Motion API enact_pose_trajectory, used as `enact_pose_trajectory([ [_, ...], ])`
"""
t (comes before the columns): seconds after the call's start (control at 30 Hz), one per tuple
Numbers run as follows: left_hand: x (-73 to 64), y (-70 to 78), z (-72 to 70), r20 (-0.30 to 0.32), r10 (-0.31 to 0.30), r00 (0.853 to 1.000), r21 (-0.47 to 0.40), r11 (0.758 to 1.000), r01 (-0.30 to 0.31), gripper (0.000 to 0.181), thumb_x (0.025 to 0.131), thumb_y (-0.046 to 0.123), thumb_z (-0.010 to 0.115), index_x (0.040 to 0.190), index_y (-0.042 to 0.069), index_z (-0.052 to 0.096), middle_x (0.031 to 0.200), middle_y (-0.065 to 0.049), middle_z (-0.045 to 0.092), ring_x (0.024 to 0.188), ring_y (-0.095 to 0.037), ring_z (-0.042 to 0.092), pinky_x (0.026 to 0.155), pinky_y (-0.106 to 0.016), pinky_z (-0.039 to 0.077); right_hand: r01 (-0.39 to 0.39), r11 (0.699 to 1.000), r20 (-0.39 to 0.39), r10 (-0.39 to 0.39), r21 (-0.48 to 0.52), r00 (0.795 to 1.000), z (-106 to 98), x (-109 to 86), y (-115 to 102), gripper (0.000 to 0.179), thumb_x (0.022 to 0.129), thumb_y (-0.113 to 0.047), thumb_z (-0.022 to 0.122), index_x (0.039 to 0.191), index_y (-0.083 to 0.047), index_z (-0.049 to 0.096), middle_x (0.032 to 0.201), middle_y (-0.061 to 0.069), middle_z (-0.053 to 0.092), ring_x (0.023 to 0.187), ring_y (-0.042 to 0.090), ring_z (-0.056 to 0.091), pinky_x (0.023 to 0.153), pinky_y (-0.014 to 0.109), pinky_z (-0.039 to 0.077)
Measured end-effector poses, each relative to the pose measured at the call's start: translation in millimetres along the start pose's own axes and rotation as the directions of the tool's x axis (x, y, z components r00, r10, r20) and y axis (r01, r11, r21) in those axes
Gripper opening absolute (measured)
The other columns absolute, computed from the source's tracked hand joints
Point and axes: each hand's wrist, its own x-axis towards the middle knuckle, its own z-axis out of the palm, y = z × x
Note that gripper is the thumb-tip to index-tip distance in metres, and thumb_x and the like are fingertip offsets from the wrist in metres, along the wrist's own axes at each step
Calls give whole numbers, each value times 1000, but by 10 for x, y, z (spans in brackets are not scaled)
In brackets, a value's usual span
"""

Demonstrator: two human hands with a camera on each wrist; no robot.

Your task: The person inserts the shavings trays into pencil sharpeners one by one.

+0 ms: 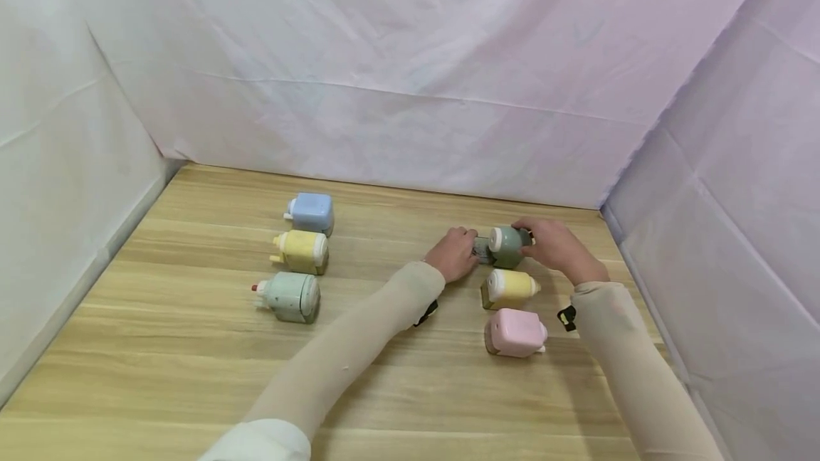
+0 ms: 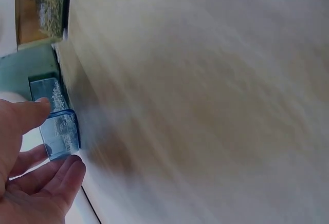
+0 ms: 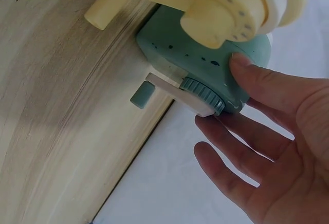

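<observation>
At the right of the table, a green crank pencil sharpener (image 1: 508, 247) stands with its clear shavings drawer (image 2: 60, 126) drawn partly out on the left side. My left hand (image 1: 453, 255) pinches this drawer between thumb and fingers; pale shavings show inside it. From the other side, my right hand (image 1: 559, 247) holds the green sharpener's body, thumb on top and fingers by the crank (image 3: 177, 96). Just in front of it sits a yellow pencil sharpener (image 1: 510, 288), whose crank side fills the top of the right wrist view. A pink pencil sharpener (image 1: 515, 333) is nearest me.
On the left stand three more sharpeners in a column: blue (image 1: 312, 212), yellow (image 1: 301, 251) and pale green (image 1: 291, 297), their cranks facing left. White cloth walls (image 1: 397, 126) enclose the wooden table (image 1: 160, 347) at the back and both sides.
</observation>
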Motion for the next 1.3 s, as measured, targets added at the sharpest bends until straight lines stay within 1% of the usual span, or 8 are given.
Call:
enact_pose_trajectory([
  [0.17,14,29,16,-14,9,1000,12,1000,-9,49,109,27,65,149,0,57,139,-17,68,130,-29,64,111,-35,54,6,1000,-15,-6,17,1000,27,5,-19,48,94,-2,80,138,8,64,135,31,69,126,52,65,106,65,53],
  [0.33,52,42,14,-4,8,1000,-19,1000,-8,49,109,27,66,149,0,57,138,-16,68,128,-29,65,109,-36,55,-3,1000,-13,3,30,1000,27,-5,-42,47,95,-2,79,138,7,63,136,32,68,126,53,64,107,66,52],
  [0.57,103,125,33,4,-3,1000,-45,999,3,47,109,29,67,144,1,58,134,-16,69,128,-29,66,107,-35,57,3,1000,-21,-2,20,1000,35,14,-44,44,95,-2,79,136,6,65,135,30,69,126,52,64,107,66,52],
  [0.7,110,160,42,5,-19,1000,-63,998,19,52,108,30,67,149,0,53,136,-17,69,129,-29,66,107,-35,57,5,1000,-26,-4,21,1000,32,13,-39,44,94,-2,80,134,5,65,133,30,70,124,52,65,105,66,52],
  [0.8,109,161,31,25,-20,999,-67,998,22,61,108,33,68,155,0,48,142,-16,68,131,-29,64,108,-35,57,3,1000,-23,-3,17,1000,31,9,-27,43,94,-3,80,134,5,65,132,30,70,124,51,65,105,66,52],
  [1.0,69,83,-18,60,-24,998,-90,996,29,68,107,36,70,160,4,45,145,-17,66,131,-30,64,107,-40,58,2,1000,-15,-2,13,1000,20,13,-40,44,94,-3,80,135,6,65,133,30,70,124,51,66,105,65,53],
  [1.13,28,18,-62,52,-24,998,-62,998,27,60,106,36,70,154,4,53,140,-15,69,128,-29,65,106,-41,59,2,1000,-10,-2,16,1000,8,7,-55,45,94,-3,80,135,6,65,132,31,70,123,52,66,104,66,53],
  [1.3,-31,-31,-105,55,1,998,37,999,-3,46,110,31,64,145,2,62,136,-13,70,127,-27,64,107,-38,58,-4,1000,-6,4,14,1000,1,-2,-68,45,94,-3,80,135,7,64,133,31,70,123,52,66,104,66,53],
])
